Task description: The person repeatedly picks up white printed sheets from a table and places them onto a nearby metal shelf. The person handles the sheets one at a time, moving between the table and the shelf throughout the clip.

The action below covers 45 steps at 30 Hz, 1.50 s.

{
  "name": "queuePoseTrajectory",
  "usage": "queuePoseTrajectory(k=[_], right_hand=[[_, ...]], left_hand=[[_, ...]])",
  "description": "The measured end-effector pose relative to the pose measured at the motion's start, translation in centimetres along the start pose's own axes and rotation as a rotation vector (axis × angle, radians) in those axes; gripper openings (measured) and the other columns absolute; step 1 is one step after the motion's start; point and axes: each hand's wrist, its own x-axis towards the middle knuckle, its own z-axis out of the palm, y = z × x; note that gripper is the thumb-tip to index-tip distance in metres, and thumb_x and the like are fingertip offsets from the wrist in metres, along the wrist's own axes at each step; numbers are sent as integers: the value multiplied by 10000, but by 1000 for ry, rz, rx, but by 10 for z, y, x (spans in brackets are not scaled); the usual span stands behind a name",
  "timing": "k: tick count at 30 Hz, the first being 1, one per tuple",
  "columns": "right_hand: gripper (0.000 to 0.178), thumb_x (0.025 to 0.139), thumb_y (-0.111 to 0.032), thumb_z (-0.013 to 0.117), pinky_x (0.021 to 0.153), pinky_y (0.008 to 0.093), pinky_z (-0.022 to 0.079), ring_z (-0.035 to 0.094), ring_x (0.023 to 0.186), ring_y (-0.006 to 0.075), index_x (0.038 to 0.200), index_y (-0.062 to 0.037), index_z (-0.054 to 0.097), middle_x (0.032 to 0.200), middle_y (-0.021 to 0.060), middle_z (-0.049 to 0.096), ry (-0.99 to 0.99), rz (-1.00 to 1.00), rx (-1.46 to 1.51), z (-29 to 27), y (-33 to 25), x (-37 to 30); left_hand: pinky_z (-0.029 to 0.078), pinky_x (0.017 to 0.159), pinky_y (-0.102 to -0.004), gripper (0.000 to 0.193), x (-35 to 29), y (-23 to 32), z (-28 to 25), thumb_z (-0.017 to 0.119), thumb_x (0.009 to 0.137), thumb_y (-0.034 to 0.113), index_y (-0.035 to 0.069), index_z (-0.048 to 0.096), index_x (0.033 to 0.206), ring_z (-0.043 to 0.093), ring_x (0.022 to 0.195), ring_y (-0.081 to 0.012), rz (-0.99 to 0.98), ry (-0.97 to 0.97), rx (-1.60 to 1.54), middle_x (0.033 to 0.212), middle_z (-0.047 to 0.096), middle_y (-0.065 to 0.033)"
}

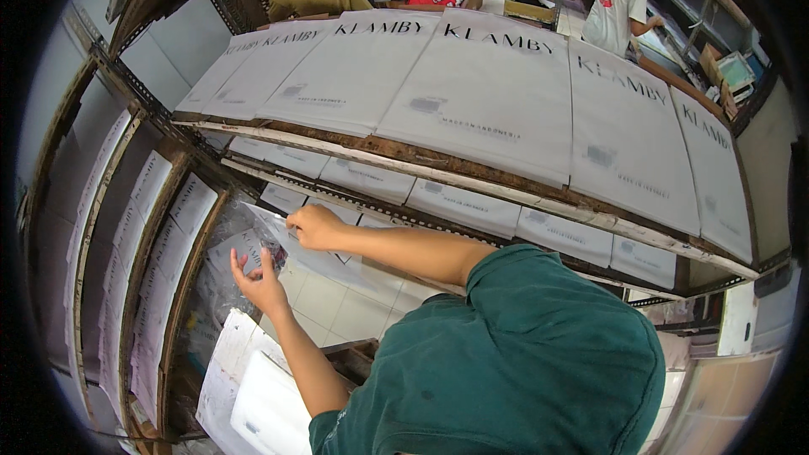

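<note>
White sheet [297, 254] is pinched by the right hand [316, 227] near a shelf's [282, 181] left end; the left hand [265, 288] is held open, fingers apart.

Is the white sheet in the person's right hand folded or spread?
Spread, at least partly: the white sheet shows beyond the right hand and below its forearm, which hides the rest.

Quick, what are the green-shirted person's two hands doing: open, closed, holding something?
Left hand: open, fingers apart, nothing visibly held.
Right hand: closed, holding a white sheet.
</note>
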Motion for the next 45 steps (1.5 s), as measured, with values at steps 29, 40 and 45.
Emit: queuePoseTrajectory(k=[29, 40, 45], right_hand=[[328, 632, 63, 462, 779, 313, 440, 587, 856, 249, 927, 24, 603, 905, 154, 614, -393, -98, 113, 121, 149, -15], [370, 676, 31, 453, 783, 343, 445, 574, 878, 288, 1034, 81, 537, 999, 211, 581, -491, -133, 79, 202, 129, 8], [378, 687, 19, 464, 782, 355, 445, 571, 884, 292, 1056, 76, 526, 1008, 207, 578, -605, -250, 127, 251, 57, -22]], left_hand=[[465, 711, -324, 642, -200, -77, -147, 669, 682, 452, 87, 482, 1175, 569, 759, -215, -577, 263, 220, 1062, 534, -125], [467, 696, -336, 648, -241, -48, -174, 689, 666, 440, 83, 485, 1167, 576, 748, -216, -656, 521, 331, 1013, 549, -109], [455, 623, -327, 620, -271, -15, -180, 674, 697, 410, 76, 464, 1175, 549, 692, -204, -561, 532, 415, 951, 533, -119]])
